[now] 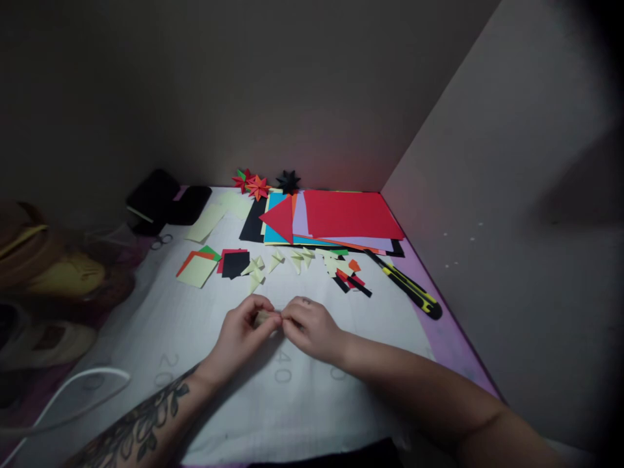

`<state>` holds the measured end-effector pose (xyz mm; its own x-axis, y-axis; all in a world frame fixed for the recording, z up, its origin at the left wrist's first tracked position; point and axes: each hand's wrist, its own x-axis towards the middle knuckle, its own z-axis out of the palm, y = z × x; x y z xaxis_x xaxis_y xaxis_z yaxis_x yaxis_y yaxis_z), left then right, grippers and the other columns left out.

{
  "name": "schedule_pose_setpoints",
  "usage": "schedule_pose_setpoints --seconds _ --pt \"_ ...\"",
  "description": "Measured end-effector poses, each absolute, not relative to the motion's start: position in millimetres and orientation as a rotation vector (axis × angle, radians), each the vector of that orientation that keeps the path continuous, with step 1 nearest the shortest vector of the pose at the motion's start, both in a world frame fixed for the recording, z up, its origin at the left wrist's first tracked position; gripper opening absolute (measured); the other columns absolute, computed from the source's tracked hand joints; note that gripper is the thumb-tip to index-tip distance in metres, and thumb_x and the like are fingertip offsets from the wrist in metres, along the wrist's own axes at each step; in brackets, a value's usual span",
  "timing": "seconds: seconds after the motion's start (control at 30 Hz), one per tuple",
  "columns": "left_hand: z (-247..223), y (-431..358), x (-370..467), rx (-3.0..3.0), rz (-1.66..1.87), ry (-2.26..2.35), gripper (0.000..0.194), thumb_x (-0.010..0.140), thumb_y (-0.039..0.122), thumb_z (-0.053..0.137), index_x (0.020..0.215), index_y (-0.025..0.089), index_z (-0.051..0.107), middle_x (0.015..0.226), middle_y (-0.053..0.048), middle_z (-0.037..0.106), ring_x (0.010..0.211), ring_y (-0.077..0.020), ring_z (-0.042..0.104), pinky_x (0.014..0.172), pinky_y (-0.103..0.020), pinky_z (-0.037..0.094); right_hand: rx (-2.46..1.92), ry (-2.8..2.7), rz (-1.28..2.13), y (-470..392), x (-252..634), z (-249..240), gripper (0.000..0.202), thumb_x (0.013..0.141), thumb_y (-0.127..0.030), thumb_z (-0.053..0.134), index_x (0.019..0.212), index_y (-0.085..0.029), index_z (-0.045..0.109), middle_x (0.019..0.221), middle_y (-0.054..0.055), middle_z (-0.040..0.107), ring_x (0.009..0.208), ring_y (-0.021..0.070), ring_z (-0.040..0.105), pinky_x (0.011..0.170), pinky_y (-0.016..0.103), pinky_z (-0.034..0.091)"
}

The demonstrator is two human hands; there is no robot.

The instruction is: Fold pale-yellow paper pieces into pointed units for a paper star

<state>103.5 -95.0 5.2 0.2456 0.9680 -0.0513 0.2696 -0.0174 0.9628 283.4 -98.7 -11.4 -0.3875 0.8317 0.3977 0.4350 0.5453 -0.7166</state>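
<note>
My left hand (241,331) and my right hand (309,328) meet over the white cutting mat (195,364), fingertips pinched together on a small pale yellow paper piece (266,317). Most of that piece is hidden by my fingers. Just beyond my hands lie several folded pale yellow paper units (275,261) in a loose row. Small paper squares (197,270) in yellow, orange, green, red and black lie to the left of them.
A stack of coloured paper sheets (351,218) lies at the back, with three folded paper stars (258,185) behind it. A yellow-black utility knife (409,286) lies at the right. Scissors (160,242), a black pouch (156,198) and a white cable (73,383) are on the left.
</note>
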Motion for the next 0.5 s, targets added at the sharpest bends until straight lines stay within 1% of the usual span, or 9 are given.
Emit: schedule_pose_setpoints --seconds 0.1,0.2,0.5 --pt "7 -94 106 1.322 0.863 1.170 0.020 0.076 0.027 0.069 0.084 0.018 0.053 0.062 0.006 0.058 0.057 -0.0090 0.051 0.055 -0.019 0.038 -0.983 -2.030 0.659 -98 282 -11 0.017 0.083 -0.014 0.049 0.070 -0.022 0.056 0.069 0.002 0.059 0.068 0.0164 0.055 0.068 0.029 0.045" --pt "8 -92 107 1.171 0.862 1.110 0.028 0.073 0.026 0.072 0.088 0.019 0.049 0.058 0.008 0.056 0.053 -0.0075 0.048 0.052 -0.018 0.035 -0.985 -1.971 0.773 -96 282 -10 0.017 0.081 -0.013 0.050 0.066 -0.022 0.053 0.065 0.000 0.055 0.064 0.0146 0.053 0.063 0.026 0.043" --pt "9 -82 102 0.939 0.963 1.161 0.036 0.066 0.030 0.079 0.084 0.019 0.051 0.060 0.008 0.057 0.049 -0.0064 0.048 0.048 -0.017 0.034 -1.176 -1.734 0.954 -91 287 -13 0.015 0.084 -0.019 0.054 0.068 -0.020 0.054 0.069 -0.001 0.054 0.064 0.0125 0.052 0.061 0.024 0.040"
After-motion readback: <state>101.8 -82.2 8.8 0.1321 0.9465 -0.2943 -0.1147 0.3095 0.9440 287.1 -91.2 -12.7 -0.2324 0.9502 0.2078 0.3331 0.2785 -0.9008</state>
